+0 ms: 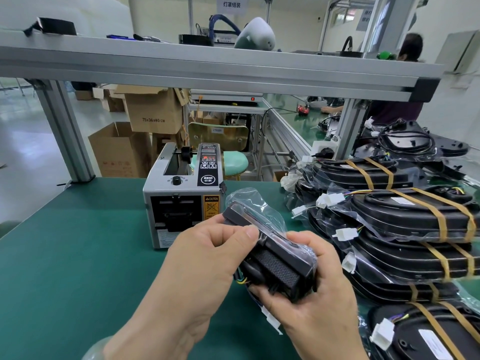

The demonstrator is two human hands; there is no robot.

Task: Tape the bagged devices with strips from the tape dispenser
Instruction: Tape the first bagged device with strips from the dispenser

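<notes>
One bagged device (pixel 272 258), black, boxy, with a mesh-textured face, sealed in crinkled clear plastic; coloured wires trail beneath. I hold it above the green table (pixel 78 255), near centre: my left hand (pixel 207 258) pinches its top edge, my right hand (pixel 319 289) cups it from below. Tape dispenser (pixel 184 196) stands just beyond, to the left. Taped units (pixel 415 219) are stacked on the right.

Tape dispenser (pixel 181 196) stands ctr on surface (pixel 78 242). Bagged device (pixel 270 253) sits above surface, just near-right of dispenser. Taped devices (pixel 415 216) stacked at right. Shelf (pixel 207 68) overhead, cartons (pixel 153 113) on floor beyond far edge.
</notes>
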